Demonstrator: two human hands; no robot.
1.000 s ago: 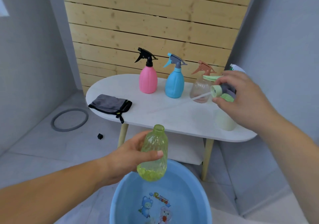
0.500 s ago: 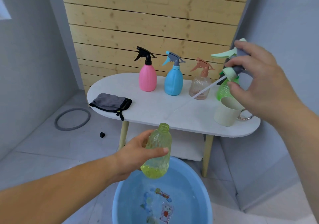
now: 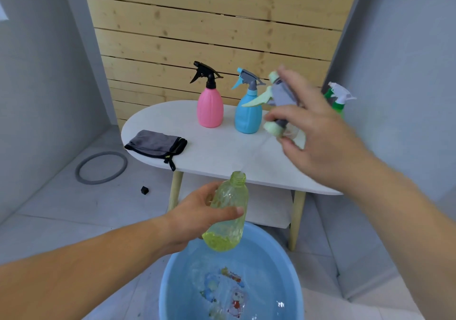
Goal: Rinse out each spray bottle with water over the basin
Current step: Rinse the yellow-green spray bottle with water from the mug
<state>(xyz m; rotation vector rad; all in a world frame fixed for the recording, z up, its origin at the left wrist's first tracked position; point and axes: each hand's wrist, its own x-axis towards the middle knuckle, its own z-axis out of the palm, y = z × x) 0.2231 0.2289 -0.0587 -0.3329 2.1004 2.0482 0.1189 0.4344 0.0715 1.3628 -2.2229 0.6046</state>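
My left hand [image 3: 195, 218] grips a clear yellow-green bottle [image 3: 228, 211] upright over the blue basin [image 3: 172, 280], with a little liquid at its bottom and its neck uncapped. My right hand [image 3: 318, 132] holds the bottle's green and grey spray head [image 3: 277, 100] above the table; its thin clear tube runs down to the bottle's mouth. On the white table [image 3: 212, 152] stand a pink spray bottle [image 3: 209, 107], a blue spray bottle [image 3: 248, 112] and a green spray bottle [image 3: 336, 100] at the right. Another bottle behind my right hand is hidden.
A grey cloth [image 3: 156, 144] lies at the table's left end. The basin holds water and stands on the floor in front of the table. A grey ring [image 3: 101, 168] and a small black object [image 3: 144, 190] lie on the floor to the left.
My right hand has swung the spray head left and down, so its tube tip now meets the bottle's mouth. The left hand has kept the bottle over the basin.
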